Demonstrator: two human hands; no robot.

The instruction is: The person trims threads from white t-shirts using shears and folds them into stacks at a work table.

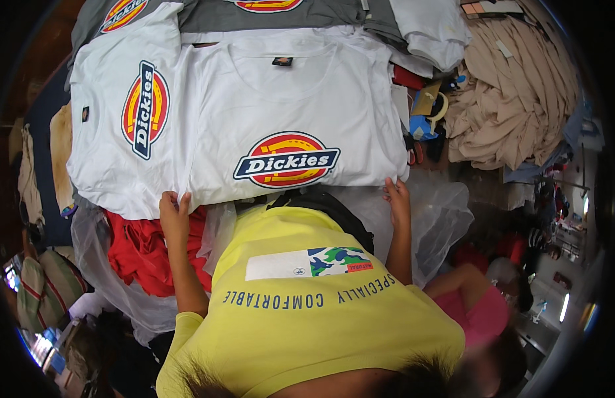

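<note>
A white T-shirt (294,99) with a red, yellow and dark blue chest print lies folded and face up in front of me. My left hand (175,211) pinches its near edge at the left corner, thumb and finger closed on the cloth. At the right corner of the same edge, my right hand (398,196) grips the fabric between its fingers. Another white T-shirt (98,149) with a matching print lies turned sideways, touching the first on its left. The fingertips are partly hidden by the cloth.
Grey printed T-shirts (327,14) lie along the far side, beside more folded white cloth (430,30). A beige fabric heap (506,93) and a tape roll (439,106) are on the right. Red cloth (141,255) sits in clear plastic near my left arm. A person in pink (476,315) is close at right.
</note>
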